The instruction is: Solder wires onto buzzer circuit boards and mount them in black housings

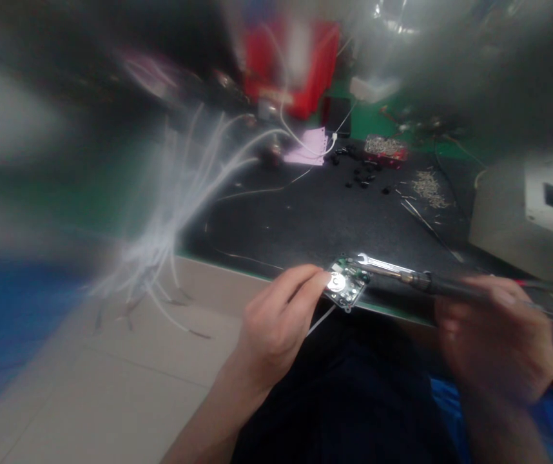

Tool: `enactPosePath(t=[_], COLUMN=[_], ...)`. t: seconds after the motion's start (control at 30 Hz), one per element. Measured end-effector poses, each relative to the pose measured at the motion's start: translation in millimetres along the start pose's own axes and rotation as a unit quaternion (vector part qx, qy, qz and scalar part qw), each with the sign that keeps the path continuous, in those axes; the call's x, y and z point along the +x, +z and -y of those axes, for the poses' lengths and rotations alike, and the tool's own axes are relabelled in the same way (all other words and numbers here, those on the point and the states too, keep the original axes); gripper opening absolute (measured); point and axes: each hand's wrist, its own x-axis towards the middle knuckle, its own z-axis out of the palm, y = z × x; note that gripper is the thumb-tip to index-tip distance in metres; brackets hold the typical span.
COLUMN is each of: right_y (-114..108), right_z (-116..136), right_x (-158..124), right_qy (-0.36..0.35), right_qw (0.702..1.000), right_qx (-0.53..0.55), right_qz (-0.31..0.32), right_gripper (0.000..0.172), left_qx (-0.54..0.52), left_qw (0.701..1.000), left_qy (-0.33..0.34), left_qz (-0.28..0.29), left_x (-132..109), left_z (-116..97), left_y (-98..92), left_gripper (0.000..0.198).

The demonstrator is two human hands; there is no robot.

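Note:
My left hand [281, 316] pinches the left edge of a small circuit board [349, 290] that has a bright round part on it. In my right hand [499, 335] is a dark-handled tool, which looks like a soldering iron [421, 280]; its metal end reaches left to the upper part of the board. Whether the tip touches the board cannot be made out. A shiny wrench [387, 265] lies just behind the tool's shaft. One white cable [321, 320] runs out below the board, beside my left fingers.
Many white cables [160, 238] hang over the bench's left edge. On the black mat [305, 219] are tweezers [431, 229], a pile of small pins [428, 188] and black parts [364, 177]. Behind stand a red bin [322, 71] and pink paper [308, 147]; a pale box [508, 212] stands right.

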Motion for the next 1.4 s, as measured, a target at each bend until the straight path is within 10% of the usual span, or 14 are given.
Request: enactPosePath(t=[0.4,0.67,0.87,1.13,1.4], right_y=[7,2,12,18,41], right_z=[4,0,1,-2,-15], right_x=[4,1,-17,-14,-11], right_qy=[0.028,0.024,-0.039,-0.126,-0.201], right_qw=[0.996,0.998,0.996,0.911,0.849], right_qx=[0.029,0.049,-0.075,-0.335,-0.424], right_qz=[-0.079,-0.016,0.007,0.204,0.244], right_gripper=[0.021,0.023,0.031,0.059,0.066], left_qx=[0.024,-0.058,-0.180,-0.187,-0.190], left_qw=[1.000,0.991,0.975,0.979,0.979], left_qy=[0.002,-0.071,-0.123,-0.080,-0.075], left_qz=[-0.013,-0.093,-0.040,0.002,-0.022], left_x=[-1,0,-1,-2,-20], left_z=[2,-18,-44,-33,-30], left_y=[2.7,-14.5,-10.6,-8.2,-5.0], left_gripper=[0.029,0.034,0.030,0.032,0.038])
